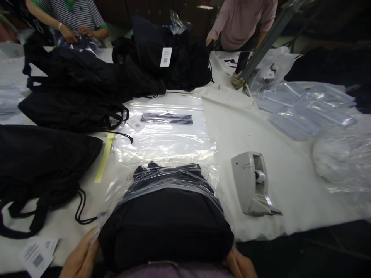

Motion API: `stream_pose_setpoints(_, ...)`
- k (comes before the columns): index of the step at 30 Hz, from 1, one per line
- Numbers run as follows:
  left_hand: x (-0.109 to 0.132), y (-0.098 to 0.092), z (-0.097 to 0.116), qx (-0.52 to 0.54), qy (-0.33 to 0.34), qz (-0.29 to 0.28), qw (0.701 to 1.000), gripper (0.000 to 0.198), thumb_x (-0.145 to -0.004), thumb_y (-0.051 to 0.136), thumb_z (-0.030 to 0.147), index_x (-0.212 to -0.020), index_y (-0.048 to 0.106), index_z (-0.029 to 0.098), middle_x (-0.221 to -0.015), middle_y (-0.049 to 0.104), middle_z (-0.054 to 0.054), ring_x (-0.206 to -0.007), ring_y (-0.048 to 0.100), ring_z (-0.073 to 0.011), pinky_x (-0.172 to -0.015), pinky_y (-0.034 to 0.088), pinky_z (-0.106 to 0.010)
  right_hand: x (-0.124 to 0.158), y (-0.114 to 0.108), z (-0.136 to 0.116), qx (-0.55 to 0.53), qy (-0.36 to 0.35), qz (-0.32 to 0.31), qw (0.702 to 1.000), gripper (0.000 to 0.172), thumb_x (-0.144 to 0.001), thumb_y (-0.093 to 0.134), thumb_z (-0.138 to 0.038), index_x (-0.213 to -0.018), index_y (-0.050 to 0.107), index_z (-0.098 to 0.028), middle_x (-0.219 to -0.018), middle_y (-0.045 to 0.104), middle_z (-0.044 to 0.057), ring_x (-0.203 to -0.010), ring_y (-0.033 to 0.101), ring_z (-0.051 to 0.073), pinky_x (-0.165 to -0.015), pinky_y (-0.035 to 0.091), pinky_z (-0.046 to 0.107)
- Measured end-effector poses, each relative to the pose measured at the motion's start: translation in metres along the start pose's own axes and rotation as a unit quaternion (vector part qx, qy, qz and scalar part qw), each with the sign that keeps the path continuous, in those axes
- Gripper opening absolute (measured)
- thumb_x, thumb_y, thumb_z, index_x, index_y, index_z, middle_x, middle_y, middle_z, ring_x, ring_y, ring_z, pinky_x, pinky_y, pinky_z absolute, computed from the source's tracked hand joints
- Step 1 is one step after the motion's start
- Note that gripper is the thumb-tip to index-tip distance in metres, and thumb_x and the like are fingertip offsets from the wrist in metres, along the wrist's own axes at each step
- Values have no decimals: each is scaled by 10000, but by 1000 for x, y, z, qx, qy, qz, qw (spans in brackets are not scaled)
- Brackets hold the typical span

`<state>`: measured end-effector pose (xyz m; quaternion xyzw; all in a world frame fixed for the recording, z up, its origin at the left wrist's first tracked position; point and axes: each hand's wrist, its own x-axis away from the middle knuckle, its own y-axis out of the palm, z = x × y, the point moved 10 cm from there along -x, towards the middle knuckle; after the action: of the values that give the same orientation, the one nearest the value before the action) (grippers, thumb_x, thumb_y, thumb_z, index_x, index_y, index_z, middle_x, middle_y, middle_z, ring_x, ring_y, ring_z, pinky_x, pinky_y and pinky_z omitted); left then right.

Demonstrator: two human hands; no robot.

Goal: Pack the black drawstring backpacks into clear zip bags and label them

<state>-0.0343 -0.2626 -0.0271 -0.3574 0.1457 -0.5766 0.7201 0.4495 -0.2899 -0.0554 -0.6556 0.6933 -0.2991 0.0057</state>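
Observation:
At the table's front edge, against my body, lies a black fabric bag (171, 224), probably a backpack. Its far end is inside a clear plastic bag (162, 179), whose opening edge crosses the black fabric. My left hand (79, 253) is closed at the left side, pinching the edge of the plastic by the black bag's corner. On the opposite side, my right hand (240, 264) rests against the lower right corner; its fingertips are hidden under the bag, so its grip does not show. Beyond lies a stack of flat plastic bags (166, 133) with printed text.
Several black drawstring bags (72, 77) lie left and behind. Paper tags (39, 255) sit at the front left. A grey tape dispenser (251, 183) stands on the right, with clear plastic pieces (307, 104) farther back. Two people (77, 23) work across the table beside a slanted metal post (266, 42).

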Motion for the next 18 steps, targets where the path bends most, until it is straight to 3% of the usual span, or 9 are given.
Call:
stream_pose_setpoints(2, -5, 4, 18, 23, -44, 50, 998, 436, -894, 426, 501, -1206, 623, 269, -1172, 685, -38, -1187, 589, -284, -1012, 488, -438, -13, 6, -5, 7, -10, 61, 998, 608, -840, 394, -748, -671, 631, -215, -599, 636, 53, -580, 598, 217, -529, 481, 278)
stream_pose_setpoints(4, -18, 5, 45, 67, -68, 149, 984, 460, -930, 365, 465, -1271, 573, 236, -1278, 621, -64, -1250, 533, -280, -1074, 421, -447, -37, 13, -22, 11, -20, 105, 994, 601, -878, 341, -713, -656, 621, -230, -525, 613, 54, -497, 582, 218, -481, 474, 293)
stream_pose_setpoints(6, -32, 2, 78, 92, -31, 261, 960, 481, -946, 326, 422, -1313, 541, 199, -1309, 585, -92, -1266, 506, -273, -1107, 369, -439, -61, 14, -47, 20, -48, 136, 989, 598, -913, 301, -667, -655, 618, -230, -487, 592, 49, -458, 565, 214, -480, 487, 305)
stream_pose_setpoints(7, -39, 3, 89, 97, -13, 288, 953, 488, -946, 329, 408, -1336, 523, 189, -1241, 615, -95, -1211, 543, -266, -1085, 390, -434, -70, 14, -58, 23, -66, 141, 987, 595, -916, 305, -657, -716, 649, -215, -531, 624, 57, -495, 594, 224, -518, 515, 315)
stream_pose_setpoints(9, -51, 5, 93, 91, -4, 291, 953, 501, -937, 366, 406, -1373, 494, 195, -1029, 660, -67, -1025, 622, -243, -992, 458, -418, -77, 8, -65, 18, -89, 147, 985, 605, -906, 335, -655, -930, 701, -173, -721, 719, 85, -632, 675, 248, -644, 569, 343)
stream_pose_setpoints(10, -53, 5, 89, 75, -6, 279, 957, 505, -930, 388, 423, -1372, 497, 203, -975, 653, -55, -966, 628, -236, -959, 468, -411, -77, 10, -61, 10, -94, 118, 989, 578, -914, 371, -624, -1090, 686, -173, -921, 749, 96, -791, 709, 251, -786, 569, 346)
stream_pose_setpoints(13, -46, -7, 79, 9, 25, 257, 966, 527, -889, 455, 492, -1318, 548, 201, -1059, 603, -74, -924, 601, -236, -835, 483, -366, -66, -15, -29, 16, -41, 189, 981, 519, -884, 476, -603, -1092, 705, -185, -1101, 726, 105, -1048, 670, 275, -917, 537, 331)
stream_pose_setpoints(15, -38, -20, 88, -20, 73, 256, 964, 537, -856, 518, 513, -1288, 569, 199, -1035, 585, -70, -854, 592, -219, -704, 479, -321, -64, -24, -24, 5, -33, 210, 977, 601, -837, 545, -609, -1238, 630, -170, -1150, 703, 117, -1075, 655, 284, -879, 560, 332)
stream_pose_setpoints(18, -33, -28, 115, -39, 145, 222, 963, 396, -853, 571, 472, -1169, 643, 246, -1001, 601, -48, -832, 597, -205, -637, 469, -297, -68, -38, -48, 3, -70, 232, 970, 651, -820, 582, -579, -1320, 565, -162, -1077, 704, 129, -927, 695, 276, -809, 587, 363)
